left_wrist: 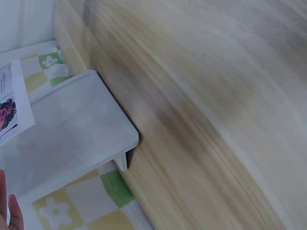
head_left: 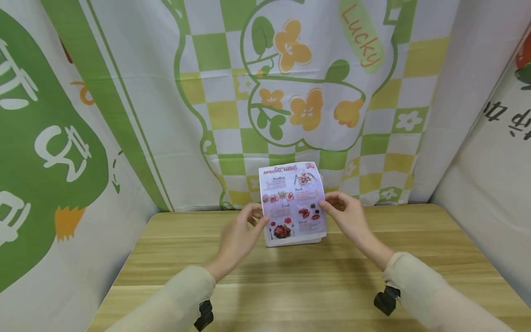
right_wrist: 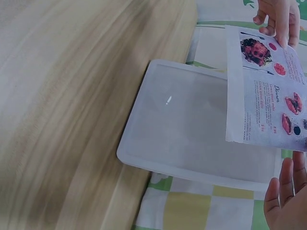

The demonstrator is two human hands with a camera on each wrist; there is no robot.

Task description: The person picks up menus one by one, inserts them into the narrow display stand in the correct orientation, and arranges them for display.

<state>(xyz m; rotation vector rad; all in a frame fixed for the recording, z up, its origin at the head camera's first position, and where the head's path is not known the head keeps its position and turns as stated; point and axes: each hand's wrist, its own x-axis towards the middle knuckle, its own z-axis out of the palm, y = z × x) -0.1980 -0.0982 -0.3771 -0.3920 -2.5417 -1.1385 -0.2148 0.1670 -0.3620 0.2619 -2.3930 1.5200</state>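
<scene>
A printed menu sheet [head_left: 292,203] headed "SPECIAL MENU" is held up by both hands in front of a white board [right_wrist: 187,124] with rounded corners. My left hand [head_left: 244,235] pinches the sheet's left edge between thumb and fingers. At the opposite edge my right hand [head_left: 350,219] pinches it the same way. In the right wrist view, the sheet's bottom edge stands apart from the board. The board leans on a small foot [left_wrist: 122,160] at the table, and the sheet hides much of its face in the head view.
A wood-grain table [head_left: 290,286] spreads under the arms. Behind it hangs a green, yellow and white checked curtain [head_left: 226,115] with flowers. Printed cloth walls [head_left: 137,138] close in the sides. A small black camera is strapped to each wrist.
</scene>
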